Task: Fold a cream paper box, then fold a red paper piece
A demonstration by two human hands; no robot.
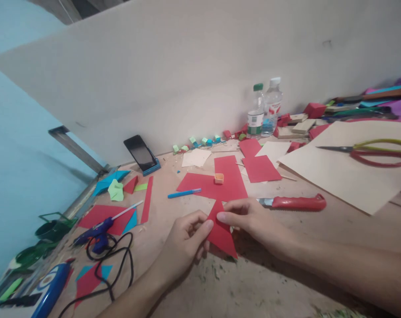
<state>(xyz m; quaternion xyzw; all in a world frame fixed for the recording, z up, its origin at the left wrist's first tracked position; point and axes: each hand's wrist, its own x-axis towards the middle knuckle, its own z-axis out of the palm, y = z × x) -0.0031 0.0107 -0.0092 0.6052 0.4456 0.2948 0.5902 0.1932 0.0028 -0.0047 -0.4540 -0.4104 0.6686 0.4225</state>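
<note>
A folded piece of red paper (223, 240) is held between both hands above the table. My left hand (190, 234) pinches its left edge, thumb on top. On the other side my right hand (245, 216) grips its upper right edge, also with the thumb on top. Just beyond lie larger red paper sheets (231, 185), with a small orange paper box (219, 178) on them. A blue pen (184, 193) rests to the left of these sheets. Near my right hand lies a red-handled knife (298, 202), its blade partly hidden behind the hand.
To the left are a blue glue gun (96, 232) with a looping black cord (130, 260) and paper scraps. A phone (140, 152) leans on a stand at the back. Two bottles (256, 115) stand by the board. Scissors (369, 152) lie on a cream sheet (336, 181) at right.
</note>
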